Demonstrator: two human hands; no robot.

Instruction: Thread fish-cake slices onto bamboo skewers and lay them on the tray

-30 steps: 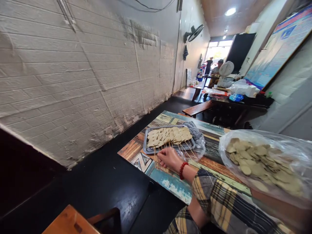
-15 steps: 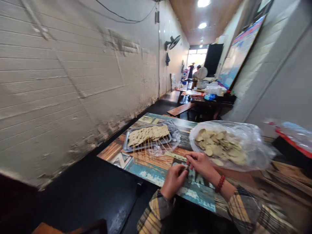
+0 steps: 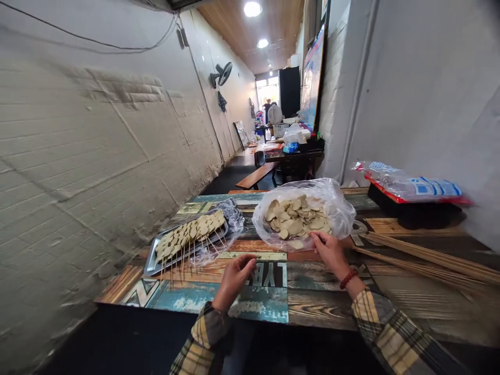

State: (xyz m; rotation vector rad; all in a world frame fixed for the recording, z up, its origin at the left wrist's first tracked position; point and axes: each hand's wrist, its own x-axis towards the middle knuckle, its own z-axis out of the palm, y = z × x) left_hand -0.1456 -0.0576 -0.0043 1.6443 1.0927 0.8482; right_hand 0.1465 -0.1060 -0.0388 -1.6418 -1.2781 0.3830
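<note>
Already a metal tray (image 3: 150,266) at the left of the counter (image 3: 312,304) carries a row of filled skewers (image 3: 187,237), while the clear plastic bag (image 3: 336,208) farther right holds plenty of pale slices (image 3: 297,219) not yet threaded, and a bundle of bare bamboo sticks (image 3: 429,258) lies at the right. The right hand (image 3: 331,251) reaches forward, fingertips pinching at the bag's near edge. The left hand (image 3: 234,278) hovers half-curled above the counter, apparently holding nothing.
</note>
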